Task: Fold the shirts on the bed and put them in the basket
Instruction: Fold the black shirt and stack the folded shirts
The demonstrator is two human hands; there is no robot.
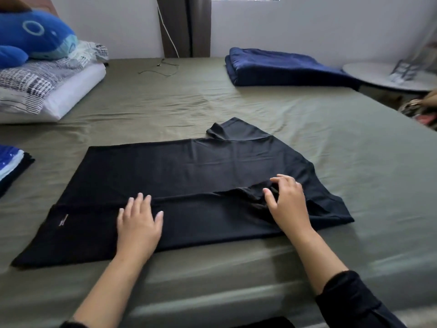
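Black shirt [189,176] lies spread flat on the olive-green bed [331,143], near the front edge, hem toward the left side & collar end toward the right. Fabric is plain and dark, w/ a small pale label showing near the front-left corner of the cloth; the near long side is folded over the body, making a straight crease across the middle. One sleeve sticks out toward the back of the bed, slightly rumpled.

Left hand [139,226] rests palm-down on the folded strip, fingers straight & slightly spread, tips at the crease. Right hand [287,200] sits on the shirt's right part, fingers curled, thumb & fingertips pinching a bunched fold of fabric beside the crease.

Further out: a folded navy blanket [279,67] lies by the back-right corner of the bed; striped pillows [45,86] w/ a blue plush toy [35,34] on top are stacked at the back-left corner; a folded blue-and-white garment [9,166] sits at the left edge.
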